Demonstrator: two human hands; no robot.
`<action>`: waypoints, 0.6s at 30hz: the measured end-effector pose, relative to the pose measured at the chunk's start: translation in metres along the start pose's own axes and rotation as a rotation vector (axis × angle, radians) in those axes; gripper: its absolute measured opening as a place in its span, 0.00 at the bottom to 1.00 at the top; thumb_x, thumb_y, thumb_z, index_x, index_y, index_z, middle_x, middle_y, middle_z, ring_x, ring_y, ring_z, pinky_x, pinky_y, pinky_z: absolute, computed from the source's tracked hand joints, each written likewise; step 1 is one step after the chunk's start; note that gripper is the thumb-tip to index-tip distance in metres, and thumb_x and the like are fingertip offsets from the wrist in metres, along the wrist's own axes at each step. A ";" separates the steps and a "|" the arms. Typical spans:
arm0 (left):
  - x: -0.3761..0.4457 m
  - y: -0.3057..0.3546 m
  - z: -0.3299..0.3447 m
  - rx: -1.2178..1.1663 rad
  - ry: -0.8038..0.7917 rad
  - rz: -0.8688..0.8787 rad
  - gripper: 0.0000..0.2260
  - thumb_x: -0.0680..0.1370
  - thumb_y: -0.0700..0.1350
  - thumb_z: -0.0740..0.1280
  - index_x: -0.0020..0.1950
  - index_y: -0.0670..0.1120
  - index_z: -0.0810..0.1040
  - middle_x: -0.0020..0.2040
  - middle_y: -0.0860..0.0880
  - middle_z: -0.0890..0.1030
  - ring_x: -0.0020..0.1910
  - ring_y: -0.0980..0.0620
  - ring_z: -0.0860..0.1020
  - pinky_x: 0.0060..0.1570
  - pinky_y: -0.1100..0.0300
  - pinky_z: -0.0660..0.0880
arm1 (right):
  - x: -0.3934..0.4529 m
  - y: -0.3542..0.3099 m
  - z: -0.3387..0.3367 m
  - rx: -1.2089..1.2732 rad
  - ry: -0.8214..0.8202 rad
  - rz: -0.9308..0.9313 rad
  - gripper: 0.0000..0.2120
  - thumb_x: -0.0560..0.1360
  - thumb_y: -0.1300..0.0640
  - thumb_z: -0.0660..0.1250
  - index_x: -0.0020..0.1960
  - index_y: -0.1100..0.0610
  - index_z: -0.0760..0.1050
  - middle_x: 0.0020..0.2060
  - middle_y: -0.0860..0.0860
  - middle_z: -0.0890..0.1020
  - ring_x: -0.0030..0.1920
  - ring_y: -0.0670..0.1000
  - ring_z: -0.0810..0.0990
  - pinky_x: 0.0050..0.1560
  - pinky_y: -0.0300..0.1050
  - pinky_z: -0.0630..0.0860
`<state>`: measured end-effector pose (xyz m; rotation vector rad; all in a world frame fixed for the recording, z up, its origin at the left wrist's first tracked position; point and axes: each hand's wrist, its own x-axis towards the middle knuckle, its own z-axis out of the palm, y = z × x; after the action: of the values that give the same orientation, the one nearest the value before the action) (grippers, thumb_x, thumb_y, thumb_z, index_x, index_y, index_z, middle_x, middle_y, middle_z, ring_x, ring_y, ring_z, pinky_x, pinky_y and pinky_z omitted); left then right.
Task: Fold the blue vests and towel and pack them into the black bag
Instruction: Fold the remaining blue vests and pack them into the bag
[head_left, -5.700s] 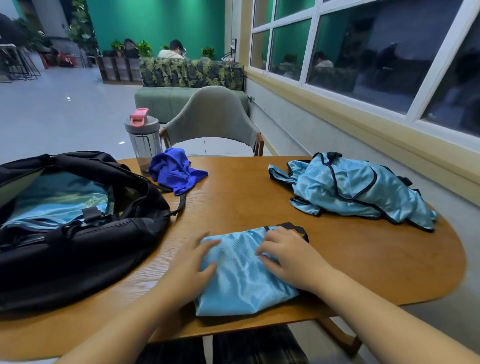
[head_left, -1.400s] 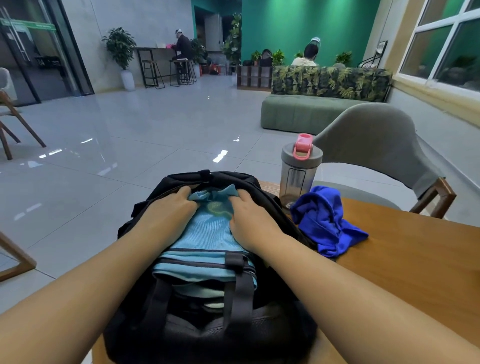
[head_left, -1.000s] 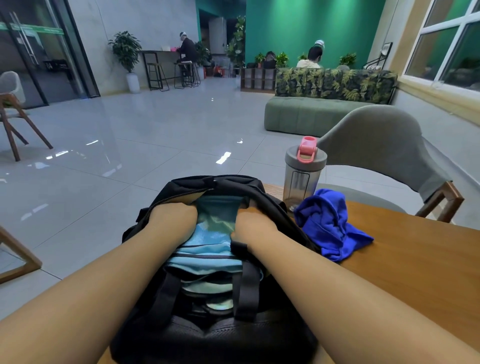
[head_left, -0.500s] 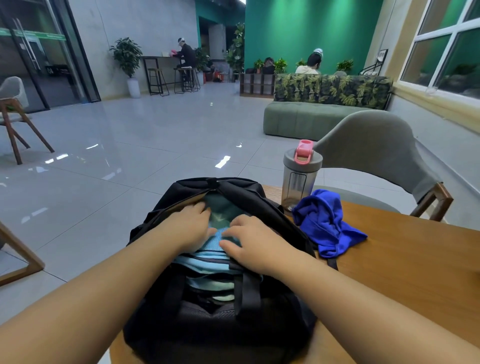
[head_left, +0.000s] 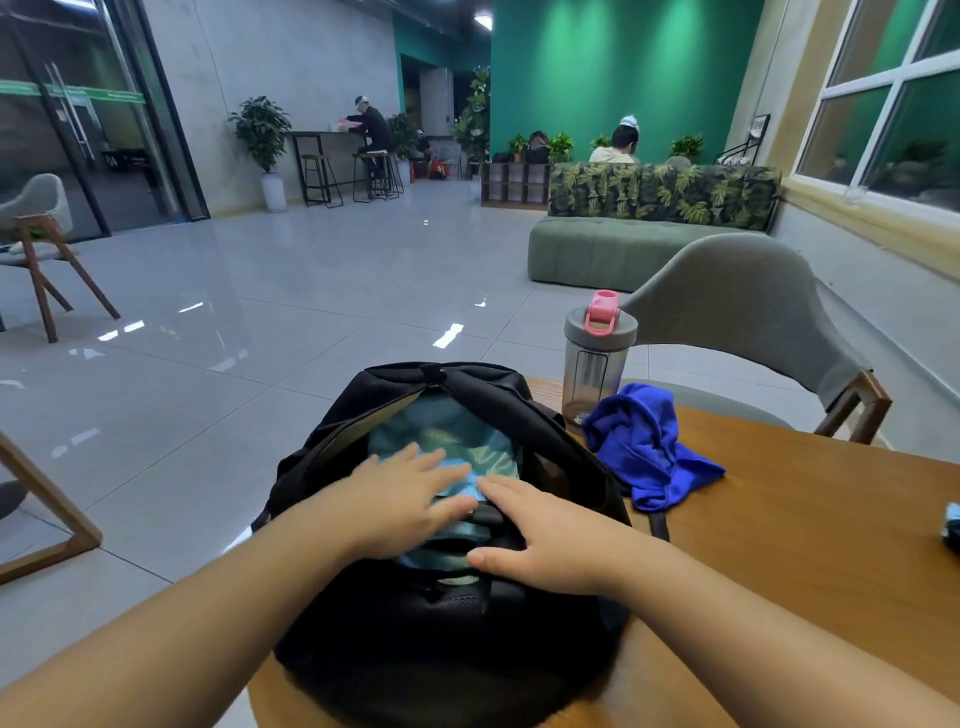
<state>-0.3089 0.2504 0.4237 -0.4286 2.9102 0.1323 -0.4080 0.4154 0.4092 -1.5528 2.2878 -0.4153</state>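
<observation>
The black bag (head_left: 441, 639) stands open at the table's left end. Folded light-blue vests (head_left: 457, 447) lie stacked inside it. My left hand (head_left: 400, 499) is flat over the vests, fingers straight and spread. My right hand (head_left: 545, 540) lies beside it over the bag's opening, fingers extended, thumb toward me. Neither hand grips anything. A crumpled dark-blue towel (head_left: 649, 452) lies on the wooden table (head_left: 805, 545) just right of the bag. A sliver of another light-blue vest (head_left: 953, 525) shows at the right frame edge.
A grey bottle with a pink lid (head_left: 595, 358) stands behind the towel, near the table's far edge. A grey chair (head_left: 737, 312) sits beyond the table. To the left of the bag is open tiled floor with wooden chair legs (head_left: 47, 519).
The folded vest went from the table into the bag. Since a second ago my hands have come up out of the bag's opening and now lie flat with straight fingers on top.
</observation>
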 end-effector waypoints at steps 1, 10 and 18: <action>-0.005 0.002 0.006 0.024 -0.033 0.038 0.26 0.79 0.66 0.48 0.76 0.63 0.49 0.79 0.55 0.49 0.77 0.49 0.46 0.73 0.43 0.46 | -0.001 0.000 0.004 0.029 0.018 0.029 0.43 0.74 0.36 0.63 0.79 0.52 0.46 0.78 0.47 0.50 0.76 0.46 0.54 0.75 0.41 0.54; 0.018 -0.003 0.029 0.089 -0.148 -0.033 0.26 0.79 0.66 0.49 0.75 0.66 0.45 0.78 0.53 0.40 0.77 0.44 0.40 0.72 0.38 0.51 | -0.020 0.001 0.013 -0.017 -0.039 0.350 0.49 0.65 0.28 0.66 0.75 0.53 0.54 0.65 0.52 0.74 0.67 0.58 0.68 0.65 0.52 0.64; 0.020 0.001 0.042 0.181 -0.177 -0.079 0.26 0.80 0.64 0.45 0.77 0.59 0.48 0.77 0.52 0.33 0.76 0.43 0.34 0.69 0.32 0.50 | -0.050 -0.007 0.017 -0.222 -0.084 0.217 0.21 0.74 0.39 0.66 0.59 0.53 0.72 0.49 0.52 0.72 0.58 0.56 0.68 0.57 0.49 0.61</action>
<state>-0.3205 0.2503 0.3782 -0.4739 2.6978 -0.0988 -0.3778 0.4589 0.4032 -1.3663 2.4699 -0.0403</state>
